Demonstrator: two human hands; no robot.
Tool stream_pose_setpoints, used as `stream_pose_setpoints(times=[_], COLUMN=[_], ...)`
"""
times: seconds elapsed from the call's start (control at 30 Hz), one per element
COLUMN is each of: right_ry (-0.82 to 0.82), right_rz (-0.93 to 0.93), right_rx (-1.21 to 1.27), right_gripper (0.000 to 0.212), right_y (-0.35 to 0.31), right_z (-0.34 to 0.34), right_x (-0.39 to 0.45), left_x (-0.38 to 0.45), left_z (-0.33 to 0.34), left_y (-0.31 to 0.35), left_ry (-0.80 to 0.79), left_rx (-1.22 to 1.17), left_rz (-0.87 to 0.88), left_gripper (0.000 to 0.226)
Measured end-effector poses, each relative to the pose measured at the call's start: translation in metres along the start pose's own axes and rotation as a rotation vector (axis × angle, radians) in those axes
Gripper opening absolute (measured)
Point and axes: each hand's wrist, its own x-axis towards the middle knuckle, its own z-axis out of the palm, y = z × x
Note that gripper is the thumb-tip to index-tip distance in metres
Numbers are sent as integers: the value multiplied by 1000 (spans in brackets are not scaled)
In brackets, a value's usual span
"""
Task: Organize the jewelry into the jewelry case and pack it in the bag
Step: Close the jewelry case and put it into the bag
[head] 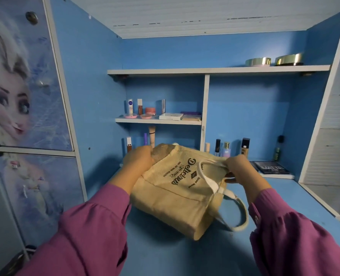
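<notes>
Both hands are gripping the beige canvas tote bag [177,196] lying on its side on the blue desk [165,253]: left hand [138,160] clutching its bottom corner, right hand [239,168] pinching the upper white handle [211,163]. Open desktop is showing toward the near edge. Behind, cosmetic bottles [226,149] and an eyeshadow palette [272,167] are crowding the back wall. Whether the bag holds the jewelry case cannot be told.

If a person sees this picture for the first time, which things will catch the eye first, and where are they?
First, the beige canvas tote bag lying on the blue desk at the centre, gripped by the left hand at its far corner and by the right hand at its handle. Next, the cartoon princess picture on the cabinet door at far left, then the cosmetics on the small shelf behind.
</notes>
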Motion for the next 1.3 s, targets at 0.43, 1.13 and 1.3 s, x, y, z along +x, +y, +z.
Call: stream_pose_setpoints(times=[0.43,1.13,1.3], right_ry=[126,295,650], right_rz=[-613,-1164,-1294], right_rx=[-736,-832,-678], right_gripper=[26,25,30], right_y=[-110,-106,-61], right_z=[-9,71,51], right_x=[-38,-87,-62], left_x=[-14,-9,-12], left_z=[-20,24,38], left_y=[5,6,-8], left_ry=[-58,38,-29], left_rx=[-137,-1138,-1247], left_rz=[-1,86,-81], left_gripper=[71,117,116])
